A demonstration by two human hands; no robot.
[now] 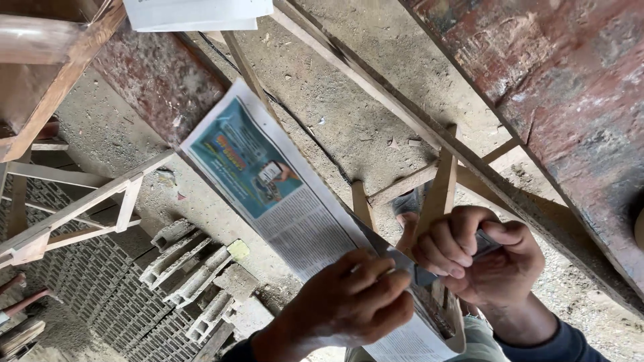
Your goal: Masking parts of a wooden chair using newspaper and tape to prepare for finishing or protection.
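Note:
A folded newspaper (268, 194) with a blue-green picture on its page stretches from the upper left toward my hands. My left hand (349, 302) grips its lower part, fingers curled over the printed page. My right hand (486, 258) pinches the paper's folded edge just to the right, fingers bent over the crease. The two hands are almost touching. The paper's near end curls under my left hand.
A wooden frame of slats (439, 184) stands under the paper on the dusty concrete floor (349, 100). Hollow concrete blocks (188, 268) lie at lower left. A reddish worn board (570, 87) crosses the upper right. Another wooden frame (80, 208) is at left.

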